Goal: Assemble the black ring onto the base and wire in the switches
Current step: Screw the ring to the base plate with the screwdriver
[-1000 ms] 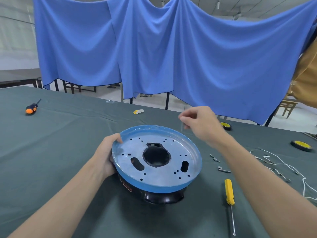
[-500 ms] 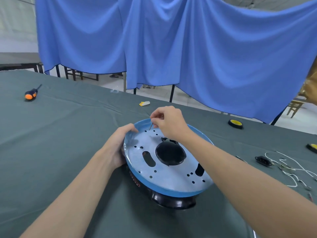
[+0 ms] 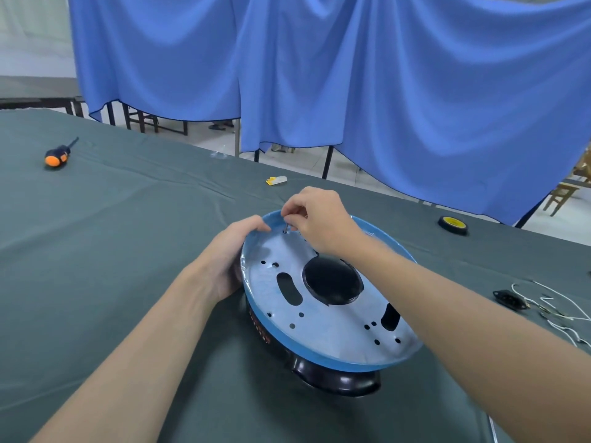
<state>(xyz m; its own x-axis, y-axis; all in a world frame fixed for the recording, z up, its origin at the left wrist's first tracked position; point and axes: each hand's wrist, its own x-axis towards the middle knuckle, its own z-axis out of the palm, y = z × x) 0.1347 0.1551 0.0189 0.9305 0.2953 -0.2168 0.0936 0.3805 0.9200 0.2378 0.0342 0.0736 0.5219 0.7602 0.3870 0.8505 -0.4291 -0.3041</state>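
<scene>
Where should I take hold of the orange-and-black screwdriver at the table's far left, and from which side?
Make the screwdriver's thick handle the grip, probably from above, fingers across it. It lies flat on the cloth, orange butt nearest you, thin shaft pointing away to the right. The left hand is on that side but holds the blue-rimmed plate; the right hand pinches a screw.

Tilted blue-rimmed metal base (image 3: 332, 327) atop glossy black ring (image 3: 339, 382)

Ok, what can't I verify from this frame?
Head view only.
Too small to identify: small metal pin pinched by the right hand, its top hidden by fingers.
Mostly hidden under the blue-rimmed plate: black part.
Hidden below the plate's rim: fingers of the left hand.
Cut off by the right edge: white wires.
</scene>
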